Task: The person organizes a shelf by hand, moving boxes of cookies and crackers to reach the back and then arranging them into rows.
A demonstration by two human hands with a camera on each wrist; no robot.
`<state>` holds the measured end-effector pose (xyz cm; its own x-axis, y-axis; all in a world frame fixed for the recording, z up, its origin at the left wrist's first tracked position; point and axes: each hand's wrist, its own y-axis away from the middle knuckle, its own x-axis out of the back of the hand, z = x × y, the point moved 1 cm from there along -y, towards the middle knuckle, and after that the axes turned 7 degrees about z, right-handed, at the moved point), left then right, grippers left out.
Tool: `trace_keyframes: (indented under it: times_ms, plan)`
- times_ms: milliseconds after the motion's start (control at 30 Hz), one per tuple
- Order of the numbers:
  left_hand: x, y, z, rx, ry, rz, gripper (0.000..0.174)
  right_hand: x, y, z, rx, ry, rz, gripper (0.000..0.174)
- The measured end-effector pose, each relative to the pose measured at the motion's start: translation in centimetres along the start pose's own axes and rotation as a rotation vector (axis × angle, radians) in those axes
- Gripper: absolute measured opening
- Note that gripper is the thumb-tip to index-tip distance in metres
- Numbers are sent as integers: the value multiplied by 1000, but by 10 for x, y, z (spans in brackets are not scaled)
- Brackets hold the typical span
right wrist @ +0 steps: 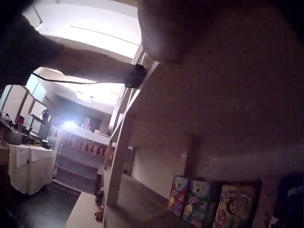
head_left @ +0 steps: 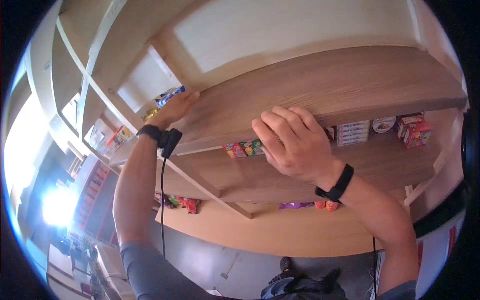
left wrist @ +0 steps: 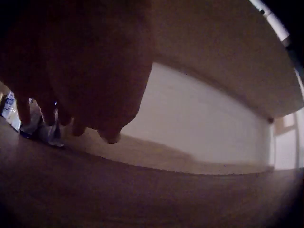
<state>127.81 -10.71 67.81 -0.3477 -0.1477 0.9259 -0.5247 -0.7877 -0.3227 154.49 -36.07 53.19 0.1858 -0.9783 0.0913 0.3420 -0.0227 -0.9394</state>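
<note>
My left hand [head_left: 176,106] reaches over the upper wooden shelf [head_left: 360,75] at its left end, beside a blue-and-white packet [head_left: 172,94]. In the left wrist view its fingers point down, and some of them overlap the shiny packet [left wrist: 50,133] standing on the shelf. At the front edge of the same shelf is my right hand [head_left: 297,145], back toward me, fingers loosely bent, with no object showing in it. The right wrist view shows that hand only as a dark shape near the shelf's underside.
Below, the lower shelf [head_left: 250,175] carries red and green boxes [head_left: 242,149], a stack of white packs [head_left: 353,133] and red boxes [head_left: 417,132] at the right. An upright post [head_left: 200,185] divides the bays. Red bags [head_left: 189,205] lie lower down.
</note>
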Motion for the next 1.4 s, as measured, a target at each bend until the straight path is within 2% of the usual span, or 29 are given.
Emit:
trace_keyframes:
  times_ms: [33,100,200,333,400,433,500,567,633,700,733,767,800,833,900,933,1000,1033,1100,1133,1200,1333,1400]
  plan:
    - [-5,-22,-31,-9,4,1,58,-2,0,-2,-26,4,17,38]
    - [-19,-60,-91,-47,-331,-47,62,-8,0,-1,-51,15,32,37]
    - [-21,-27,-57,-37,-173,28,60,-12,5,-3,-50,48,92,34]
    - [-13,-43,-76,11,-98,-139,55,-12,3,-2,-22,67,91,31]
    - [-10,-43,-66,48,-78,-26,54,-12,4,-2,-26,86,66,30]
    - [-8,-36,-56,51,-67,-47,54,-13,4,-2,-32,80,90,30]
    - [-1,-17,-23,20,103,43,54,-16,5,-3,-44,63,86,30]
    - [2,7,3,-91,254,206,49,-20,6,-3,-29,103,146,30]
    - [4,42,34,-318,300,384,43,-23,5,-1,-36,103,154,28]
    - [-7,99,70,-347,254,543,33,-24,8,-3,-40,113,168,26]
    - [-22,118,68,-487,261,624,27,-24,10,-4,-46,118,142,37]
    - [-36,136,64,-633,220,583,25,-25,11,-4,-49,122,117,48]
    - [-44,153,74,-762,148,399,25,-25,11,-5,-45,124,107,48]
    - [-66,152,63,-927,169,278,35,-25,12,-4,-48,116,113,47]
    - [-116,154,48,-838,23,77,50,-23,10,-4,-36,103,112,47]
    - [-134,153,40,-829,36,85,50,-22,8,-5,-39,119,89,47]
    - [-168,137,22,-605,-116,109,67,-23,8,-5,-26,127,57,47]
    - [-190,121,5,-594,-102,119,67,-26,8,-3,-27,121,98,49]
    - [-222,75,-30,-524,-161,334,74,-24,6,-3,-10,121,102,52]
    - [-226,58,-36,-512,-147,344,74,-23,6,-3,-2,121,103,53]
    - [-235,29,-48,-194,55,45,80,-21,5,-4,-14,137,71,52]
    - [-263,7,-61,-170,135,-31,86,-20,4,-5,-11,149,33,53]
    - [-273,2,-61,-182,-108,62,89,-20,4,-5,-13,142,34,52]
